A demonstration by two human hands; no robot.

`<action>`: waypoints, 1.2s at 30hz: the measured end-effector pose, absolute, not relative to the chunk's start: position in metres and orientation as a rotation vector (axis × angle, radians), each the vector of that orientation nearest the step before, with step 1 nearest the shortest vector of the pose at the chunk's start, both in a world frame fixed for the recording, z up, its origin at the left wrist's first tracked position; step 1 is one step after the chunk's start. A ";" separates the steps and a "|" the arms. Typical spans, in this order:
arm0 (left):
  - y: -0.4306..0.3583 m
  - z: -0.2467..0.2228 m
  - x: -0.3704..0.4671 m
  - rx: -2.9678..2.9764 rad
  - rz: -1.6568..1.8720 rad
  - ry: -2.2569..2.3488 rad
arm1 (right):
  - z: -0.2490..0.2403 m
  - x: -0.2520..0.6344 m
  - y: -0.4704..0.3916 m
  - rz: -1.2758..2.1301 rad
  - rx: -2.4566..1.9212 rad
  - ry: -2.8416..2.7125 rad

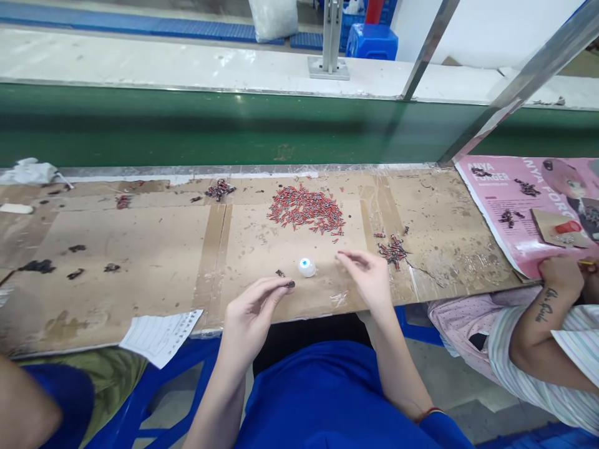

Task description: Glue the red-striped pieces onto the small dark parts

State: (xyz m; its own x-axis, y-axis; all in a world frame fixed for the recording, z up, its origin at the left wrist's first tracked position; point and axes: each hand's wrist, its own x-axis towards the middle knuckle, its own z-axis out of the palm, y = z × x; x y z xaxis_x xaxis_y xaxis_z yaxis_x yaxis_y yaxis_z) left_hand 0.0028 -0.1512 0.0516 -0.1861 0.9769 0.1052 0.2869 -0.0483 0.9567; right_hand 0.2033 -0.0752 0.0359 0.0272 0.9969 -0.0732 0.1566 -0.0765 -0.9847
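Note:
My left hand (256, 304) is closed in a pinch over the cardboard, its fingertips on a small dark part (290, 284). Just past those fingertips lies another small dark piece (280, 273). Between my hands rests a white ball with a blue eye-like spot (306, 267). My right hand (369, 274) pinches thumb against forefinger to the right of the ball; whatever sits at the tips is too small to make out. Beyond both hands spreads a pile of small red-and-dark parts (306, 209). A smaller cluster of similar parts (393, 251) lies beside my right hand.
Cardboard (173, 249) covers the bench, with dark bits scattered at left and a paper sheet (161, 333) on its front edge. A green belt (187, 125) runs behind. At right, a co-worker's hand (561, 277) rests by a pink poster (505, 218). Another person sits at left.

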 end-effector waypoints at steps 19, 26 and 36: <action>-0.153 0.065 0.013 1.806 1.110 1.478 | 0.067 0.189 -0.119 1.625 -1.258 -1.405; -0.151 0.068 0.006 2.001 1.015 1.396 | 0.069 0.190 -0.115 1.662 -1.266 -1.498; -0.149 0.069 0.001 2.093 0.956 1.308 | 0.068 0.190 -0.113 1.679 -1.255 -1.530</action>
